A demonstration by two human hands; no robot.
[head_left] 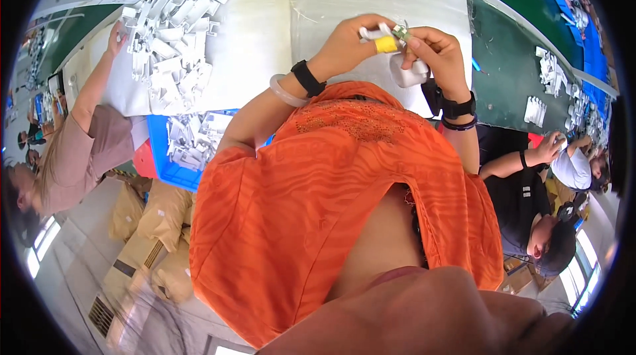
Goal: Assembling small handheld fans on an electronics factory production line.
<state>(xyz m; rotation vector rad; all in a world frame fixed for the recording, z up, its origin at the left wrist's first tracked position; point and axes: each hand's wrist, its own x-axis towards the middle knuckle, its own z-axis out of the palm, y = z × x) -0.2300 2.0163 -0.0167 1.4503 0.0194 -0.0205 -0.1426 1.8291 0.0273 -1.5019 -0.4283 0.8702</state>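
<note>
Both hands meet over the white-covered table, closed around small parts. My left hand [354, 42] grips a white plastic piece [366, 33], partly hidden by its fingers. A yellow band [385, 44] sits at the left thumb; whether it is tape on the thumb cannot be made out. My right hand [438, 50] pinches a small pale-green part [401, 32] with thumb and fingers, touching the work at the left fingertips. Under the right fingers is a rounded white piece [409, 74], partly covered by the hand.
A heap of white plastic parts [173, 40] lies on the table at left, above a blue bin [173, 174] of similar parts. One co-worker's hand [117, 38] is beside the heap; another person [530, 199] works at right. More white parts [550, 71] lie on the green table.
</note>
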